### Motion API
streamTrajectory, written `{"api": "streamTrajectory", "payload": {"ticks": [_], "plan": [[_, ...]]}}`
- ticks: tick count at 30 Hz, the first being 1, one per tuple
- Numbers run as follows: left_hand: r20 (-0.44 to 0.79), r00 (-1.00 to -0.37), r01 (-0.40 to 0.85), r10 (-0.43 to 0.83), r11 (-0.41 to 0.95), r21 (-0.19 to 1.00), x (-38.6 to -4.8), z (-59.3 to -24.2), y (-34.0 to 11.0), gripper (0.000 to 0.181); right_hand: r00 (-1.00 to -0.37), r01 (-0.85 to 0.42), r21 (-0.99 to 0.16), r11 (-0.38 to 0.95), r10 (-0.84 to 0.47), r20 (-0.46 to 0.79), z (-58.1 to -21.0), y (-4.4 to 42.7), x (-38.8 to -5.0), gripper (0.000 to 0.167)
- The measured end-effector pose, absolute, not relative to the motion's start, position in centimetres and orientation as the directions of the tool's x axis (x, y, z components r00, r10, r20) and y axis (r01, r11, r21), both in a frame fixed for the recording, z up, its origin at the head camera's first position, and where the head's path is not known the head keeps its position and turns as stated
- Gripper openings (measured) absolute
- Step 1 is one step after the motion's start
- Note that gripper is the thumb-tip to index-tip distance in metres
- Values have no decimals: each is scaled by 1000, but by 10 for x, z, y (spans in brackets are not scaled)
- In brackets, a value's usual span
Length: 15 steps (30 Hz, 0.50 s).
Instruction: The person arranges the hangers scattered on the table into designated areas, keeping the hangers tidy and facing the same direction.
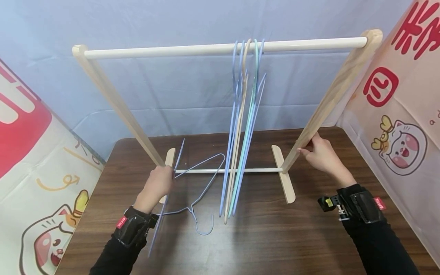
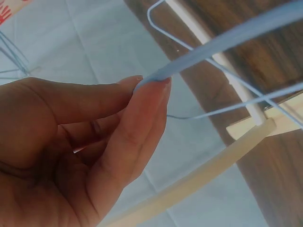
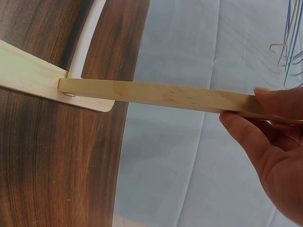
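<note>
My left hand (image 1: 159, 188) pinches the wire of a light blue clothes hanger (image 2: 203, 54) between thumb and fingers. Seen from the head, this hanger stands nearly edge-on beside the rack's left post (image 1: 120, 109). A second blue hanger (image 1: 204, 233) lies on the table, its hook towards me. At the other side, my right hand (image 1: 322, 154) grips the lower part of the wooden right post (image 3: 165, 96), thumb on one face and fingers on the other. Several blue, cream and teal hangers (image 1: 248, 130) hang bunched right of the middle of the white top bar (image 1: 144, 52).
The rack stands on the dark wooden table (image 1: 254, 244) on two flat wooden feet (image 1: 288, 189), joined by a thin white lower bar (image 1: 264, 170). Pale blue cloth (image 1: 192, 91) hangs behind it. Printed cartoon sheets (image 1: 395, 126) flank both sides.
</note>
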<state>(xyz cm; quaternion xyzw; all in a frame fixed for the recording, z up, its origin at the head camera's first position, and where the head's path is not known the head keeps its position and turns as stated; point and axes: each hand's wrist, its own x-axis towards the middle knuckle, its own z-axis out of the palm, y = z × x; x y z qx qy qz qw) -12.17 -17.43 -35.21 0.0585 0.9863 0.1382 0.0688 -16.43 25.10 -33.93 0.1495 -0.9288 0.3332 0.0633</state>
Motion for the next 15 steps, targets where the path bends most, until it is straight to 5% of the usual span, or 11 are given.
{"api": "streamTrajectory", "payload": {"ticks": [15], "plan": [[-63,-986,129,154,946,296,-131,-326,-166,25,-946,-322,-608,726,-235,222,-341,251,-165,39]]}}
